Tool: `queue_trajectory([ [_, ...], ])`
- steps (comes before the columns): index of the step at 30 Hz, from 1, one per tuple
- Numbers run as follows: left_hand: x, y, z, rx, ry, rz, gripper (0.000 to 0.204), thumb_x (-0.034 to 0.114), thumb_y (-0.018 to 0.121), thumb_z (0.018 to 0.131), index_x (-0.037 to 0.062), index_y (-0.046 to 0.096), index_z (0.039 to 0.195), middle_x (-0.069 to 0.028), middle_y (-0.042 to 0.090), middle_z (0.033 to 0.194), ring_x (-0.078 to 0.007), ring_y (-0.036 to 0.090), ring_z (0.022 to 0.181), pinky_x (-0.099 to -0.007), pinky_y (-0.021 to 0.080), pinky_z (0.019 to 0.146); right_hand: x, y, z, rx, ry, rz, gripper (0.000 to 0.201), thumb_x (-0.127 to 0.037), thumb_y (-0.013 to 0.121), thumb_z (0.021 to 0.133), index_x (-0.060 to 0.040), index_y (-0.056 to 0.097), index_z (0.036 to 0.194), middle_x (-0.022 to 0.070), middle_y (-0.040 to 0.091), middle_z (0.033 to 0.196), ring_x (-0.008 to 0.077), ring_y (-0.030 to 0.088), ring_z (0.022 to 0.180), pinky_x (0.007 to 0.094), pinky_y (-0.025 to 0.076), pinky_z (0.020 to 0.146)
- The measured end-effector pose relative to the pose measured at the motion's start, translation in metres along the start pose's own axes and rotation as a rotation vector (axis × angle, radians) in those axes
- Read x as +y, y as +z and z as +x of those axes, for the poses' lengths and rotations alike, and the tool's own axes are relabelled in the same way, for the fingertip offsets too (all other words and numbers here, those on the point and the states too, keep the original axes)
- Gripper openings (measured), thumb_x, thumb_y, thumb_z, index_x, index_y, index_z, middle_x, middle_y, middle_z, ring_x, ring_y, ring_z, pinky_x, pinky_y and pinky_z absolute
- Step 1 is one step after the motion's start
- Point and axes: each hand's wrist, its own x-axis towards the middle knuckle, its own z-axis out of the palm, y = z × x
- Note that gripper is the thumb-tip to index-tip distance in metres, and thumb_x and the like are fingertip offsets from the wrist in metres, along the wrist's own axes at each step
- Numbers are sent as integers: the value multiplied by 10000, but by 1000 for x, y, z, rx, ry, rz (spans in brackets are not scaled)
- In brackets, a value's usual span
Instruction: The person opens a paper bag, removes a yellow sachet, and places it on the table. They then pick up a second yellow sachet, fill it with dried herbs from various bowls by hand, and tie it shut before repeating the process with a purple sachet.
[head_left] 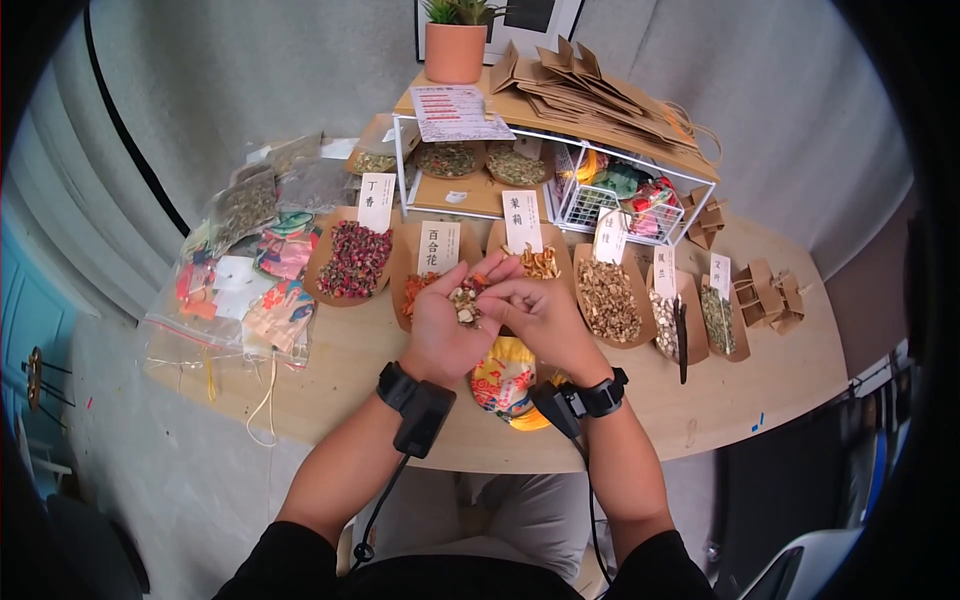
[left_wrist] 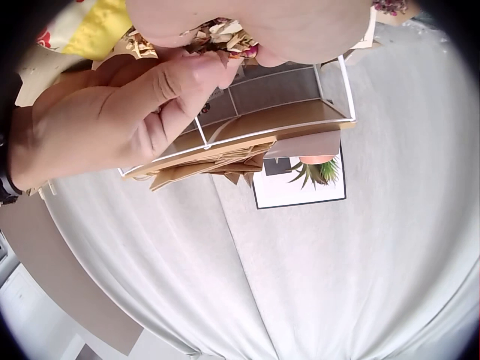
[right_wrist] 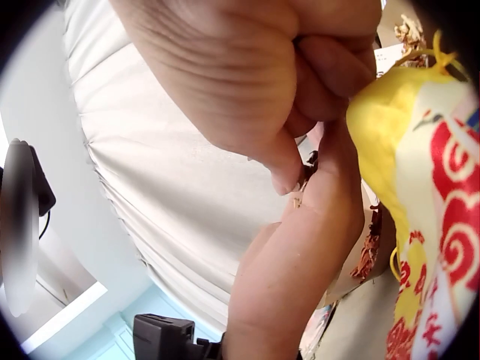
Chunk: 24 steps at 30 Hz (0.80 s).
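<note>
My left hand (head_left: pixel 437 335) is cupped palm up over the middle of the table, holding a small heap of dried herbs and flower bits (head_left: pixel 466 306). Over that heap, my right hand (head_left: pixel 541 314) brings thumb and fingertips together and pinches some of the pieces. Pale chips and reddish petals of the dried mix (left_wrist: pixel 225 36) show at the fingertips in the left wrist view. Below the hands lies a yellow, red and white patterned fabric pouch (head_left: pixel 503 375) with yellow cord. Just behind the hands is a paper tray of orange dried flowers (head_left: pixel 418 287), partly hidden.
Labelled trays of rosebuds (head_left: pixel 355 258), brown chips (head_left: pixel 608 300) and green leaves (head_left: pixel 718 320) line the table. Black tongs (head_left: pixel 682 340) lie over a tray of white pieces (head_left: pixel 664 320). Plastic bags of pouches (head_left: pixel 280 315) lie left. Behind stands a shelf (head_left: pixel 560 135) with paper bags (head_left: pixel 600 95).
</note>
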Motion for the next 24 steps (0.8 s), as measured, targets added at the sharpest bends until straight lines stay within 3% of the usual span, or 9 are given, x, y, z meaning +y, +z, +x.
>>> queue_trajectory([
  [4,1,-1,0,1,11,-25,445,237,301,1049,-64,443,1345,-207,531,1328,-297,454,1309,-416,343,1141,7,6,5,135,-92,319,176,-160,661,926,13,681,952,-9,613,712,33,455,542,213,345,467],
  [7,0,0,1,32,15,-83,442,228,298,1050,-69,431,1349,-213,503,1352,-307,458,1300,-425,342,1141,-13,-13,3,73,330,818,202,-210,620,946,-11,629,911,19,616,740,50,482,529,184,320,419],
  [13,-1,7,-2,40,34,-43,444,215,298,1047,-76,401,1366,-232,476,1374,-326,441,1314,-443,324,1150,-15,-9,4,175,352,917,183,-198,573,946,-38,599,862,22,554,665,61,445,500,180,266,377],
  [16,-1,3,0,16,44,-76,453,223,292,1047,-77,391,1372,-225,480,1375,-317,441,1319,-436,338,1140,-8,-17,3,80,330,782,192,-207,603,939,-38,615,849,12,585,679,44,477,537,187,294,403],
  [19,-1,2,0,3,66,-65,472,246,277,1051,-78,389,1375,-214,494,1366,-295,447,1320,-412,364,1123,-15,-6,3,139,256,515,158,-171,659,914,-23,647,860,-29,572,671,11,444,544,189,293,439],
  [22,0,4,-2,-5,103,-41,481,254,269,1053,-74,378,1388,-213,476,1393,-296,419,1348,-403,343,1138,2,-4,4,95,75,286,114,-119,702,883,-7,695,905,-86,491,621,-9,368,538,193,268,466],
  [24,3,0,-1,-57,109,-28,486,258,263,1055,-71,371,1395,-213,464,1409,-300,405,1361,-402,322,1152,-1,-6,3,70,69,120,111,-102,706,878,-3,711,928,-95,439,599,-3,326,533,205,256,468],
])
